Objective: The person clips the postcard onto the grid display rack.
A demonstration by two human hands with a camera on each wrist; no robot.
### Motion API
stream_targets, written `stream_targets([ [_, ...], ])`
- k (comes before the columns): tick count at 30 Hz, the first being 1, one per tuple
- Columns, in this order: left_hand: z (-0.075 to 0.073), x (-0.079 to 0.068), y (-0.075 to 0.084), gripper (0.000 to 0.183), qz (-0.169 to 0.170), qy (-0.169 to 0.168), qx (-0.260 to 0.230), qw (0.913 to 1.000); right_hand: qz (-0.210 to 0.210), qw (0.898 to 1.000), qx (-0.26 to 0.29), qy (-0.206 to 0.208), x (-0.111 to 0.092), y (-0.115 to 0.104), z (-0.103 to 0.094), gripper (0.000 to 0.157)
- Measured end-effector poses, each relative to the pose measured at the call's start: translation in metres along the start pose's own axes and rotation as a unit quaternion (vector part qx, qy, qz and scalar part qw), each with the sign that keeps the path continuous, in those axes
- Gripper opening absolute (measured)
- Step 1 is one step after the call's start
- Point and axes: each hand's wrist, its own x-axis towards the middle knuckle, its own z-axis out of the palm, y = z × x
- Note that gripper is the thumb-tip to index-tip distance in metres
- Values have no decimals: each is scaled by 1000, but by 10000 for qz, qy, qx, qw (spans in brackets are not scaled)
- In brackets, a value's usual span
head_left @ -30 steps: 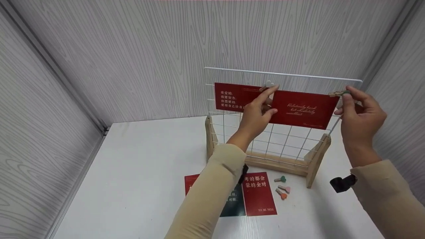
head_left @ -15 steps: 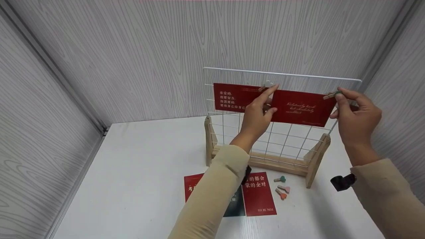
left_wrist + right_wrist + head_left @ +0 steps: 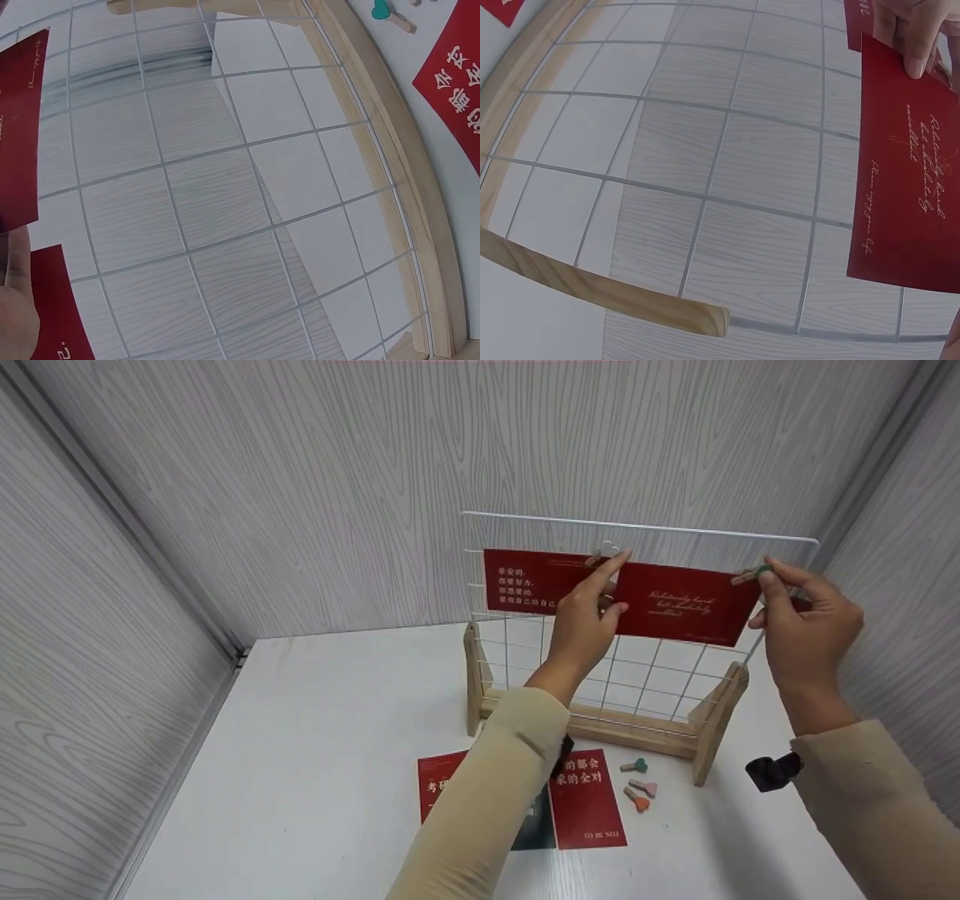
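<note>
Head view: I see the left hand [image 3: 585, 619] pinching the red card [image 3: 682, 619] before the wire grid [image 3: 675, 531], the right hand [image 3: 814, 630] pinching a green-heart clothespin [image 3: 747, 575] at its upper right corner. Left wrist: card at far left. Right wrist: left hand at its edge.

Free room left of the wire rack [image 3: 637, 735], left sleeve [image 3: 480, 802] above the table cards [image 3: 589, 810]

3 walls [image 3: 345, 472], perhaps laminate, stand round a table [image 3: 315, 720].
</note>
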Motion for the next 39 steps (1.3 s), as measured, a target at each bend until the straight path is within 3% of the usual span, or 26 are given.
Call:
stream_targets([
  [6, 1, -1, 2, 62, -46, -27, 167, 9998, -233, 9992, -317, 43, -2, 18, -1, 22],
  [14, 1, -5, 2, 60, 46, 135, 359, 9993, -321, 9976, -606, 16, -5, 13, -2, 24],
  [21, -3, -8, 0, 49, 404, 516, 456, 9968, -104, 9991, -393, 83, -7, 7, -1, 26],
  [27, -5, -9, -4, 40, 692, 828, 583, 9924, -319, 9990, -289, 106, -7, 17, -4, 28],
  [30, -7, -9, -5, 38, 776, 928, 537, 9912, -217, 9995, -135, 168, -9, 11, -4, 29],
  [34, -9, -10, -6, 37, 940, 938, 516, 9898, -173, 9994, 35, 286, -10, -2, -4, 30],
  [39, -13, -12, -8, 42, 1163, 805, 580, 9882, -419, 9985, 155, 309, -10, -5, -4, 33],
])
